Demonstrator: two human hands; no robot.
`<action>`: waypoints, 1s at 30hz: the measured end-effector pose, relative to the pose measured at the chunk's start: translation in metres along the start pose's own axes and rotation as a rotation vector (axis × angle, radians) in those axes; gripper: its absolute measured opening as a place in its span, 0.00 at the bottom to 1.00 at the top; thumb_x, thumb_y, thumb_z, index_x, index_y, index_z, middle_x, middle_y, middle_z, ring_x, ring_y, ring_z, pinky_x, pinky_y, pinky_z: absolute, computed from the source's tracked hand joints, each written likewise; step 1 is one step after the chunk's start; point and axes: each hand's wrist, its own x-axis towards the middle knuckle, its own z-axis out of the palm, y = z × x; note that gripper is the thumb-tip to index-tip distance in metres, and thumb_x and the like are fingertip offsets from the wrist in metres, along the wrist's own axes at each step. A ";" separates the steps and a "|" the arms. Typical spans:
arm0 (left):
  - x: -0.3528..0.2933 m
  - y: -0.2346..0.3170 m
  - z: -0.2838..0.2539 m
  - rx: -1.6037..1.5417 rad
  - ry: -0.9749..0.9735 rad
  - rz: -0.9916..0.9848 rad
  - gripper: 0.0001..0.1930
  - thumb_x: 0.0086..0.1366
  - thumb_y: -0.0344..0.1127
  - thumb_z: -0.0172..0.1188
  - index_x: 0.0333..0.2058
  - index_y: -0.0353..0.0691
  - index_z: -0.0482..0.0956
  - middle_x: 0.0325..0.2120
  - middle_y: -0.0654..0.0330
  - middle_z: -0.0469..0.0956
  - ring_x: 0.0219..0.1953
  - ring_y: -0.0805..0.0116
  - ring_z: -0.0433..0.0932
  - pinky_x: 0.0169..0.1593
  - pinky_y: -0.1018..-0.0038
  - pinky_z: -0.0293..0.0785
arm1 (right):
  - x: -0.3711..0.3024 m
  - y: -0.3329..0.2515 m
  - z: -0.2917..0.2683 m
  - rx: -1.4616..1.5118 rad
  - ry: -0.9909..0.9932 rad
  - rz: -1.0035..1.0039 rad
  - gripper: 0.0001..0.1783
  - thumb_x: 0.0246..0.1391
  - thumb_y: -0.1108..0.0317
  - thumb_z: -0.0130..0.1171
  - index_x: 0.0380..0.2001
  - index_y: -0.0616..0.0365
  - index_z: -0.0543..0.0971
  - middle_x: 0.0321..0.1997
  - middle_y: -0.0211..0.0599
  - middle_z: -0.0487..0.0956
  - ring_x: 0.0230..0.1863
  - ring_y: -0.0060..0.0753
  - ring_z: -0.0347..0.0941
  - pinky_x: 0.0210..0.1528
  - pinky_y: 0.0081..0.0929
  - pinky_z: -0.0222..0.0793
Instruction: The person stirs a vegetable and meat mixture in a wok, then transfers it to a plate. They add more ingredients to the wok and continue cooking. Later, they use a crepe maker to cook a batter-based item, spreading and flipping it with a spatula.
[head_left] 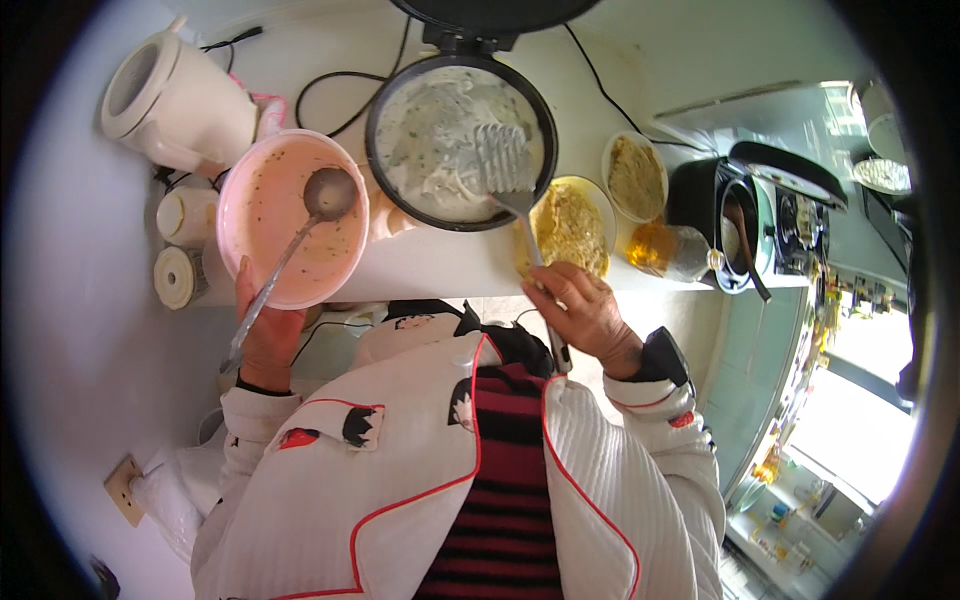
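Note:
My left hand (272,345) grips the near-left rim of a pink bowl (228,225), which looks tilted and has thin, pale batter with green flecks inside. A metal ladle (328,193) rests in that bowl, its handle crossing the rim over my wrist. In my right hand (588,312) is a slotted spatula (503,158), fingers closed round its dark handle. The spatula's head lies on white, green-flecked batter (435,135) spread across a round black electric griddle (372,165). The griddle's lid (490,15) stands raised at the back.
Right of the griddle are a bowl of yellow food mix (570,230), a second bowl of similar food (637,175), an oil bottle (670,252) lying sideways, and an open black cooker (690,205). At left stand a white appliance (190,105) and two jars (185,217). Black cords (330,80) trail behind.

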 end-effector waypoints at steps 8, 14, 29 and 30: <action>-0.002 -0.015 0.028 0.044 -0.067 -0.054 0.29 0.75 0.51 0.44 0.68 0.45 0.59 0.66 0.58 0.66 0.67 0.58 0.66 0.68 0.55 0.64 | -0.113 0.010 0.028 -0.140 -0.010 0.265 0.26 0.45 0.68 0.63 0.52 0.44 0.82 0.58 0.34 0.72 0.56 0.42 0.72 0.56 0.37 0.74; -0.004 -0.037 0.056 0.050 -0.235 -0.155 0.30 0.75 0.51 0.42 0.69 0.43 0.58 0.67 0.56 0.64 0.68 0.58 0.64 0.70 0.55 0.59 | -0.154 0.013 0.071 -0.082 -0.029 0.367 0.29 0.47 0.69 0.61 0.57 0.46 0.78 0.61 0.35 0.71 0.60 0.45 0.70 0.61 0.41 0.72; 0.008 -0.122 0.134 0.193 -0.435 -0.498 0.27 0.77 0.47 0.47 0.67 0.39 0.60 0.64 0.56 0.68 0.63 0.62 0.70 0.66 0.61 0.68 | -0.072 -0.025 0.014 1.642 0.618 0.755 0.48 0.64 0.53 0.59 0.76 0.55 0.43 0.72 0.46 0.61 0.69 0.37 0.62 0.66 0.37 0.63; 0.008 -0.127 0.144 0.214 -0.450 -0.524 0.27 0.76 0.48 0.48 0.66 0.39 0.62 0.62 0.57 0.71 0.59 0.63 0.74 0.62 0.62 0.73 | -0.063 -0.028 0.014 1.614 0.603 0.898 0.46 0.63 0.56 0.57 0.74 0.57 0.46 0.70 0.42 0.64 0.68 0.36 0.63 0.66 0.36 0.63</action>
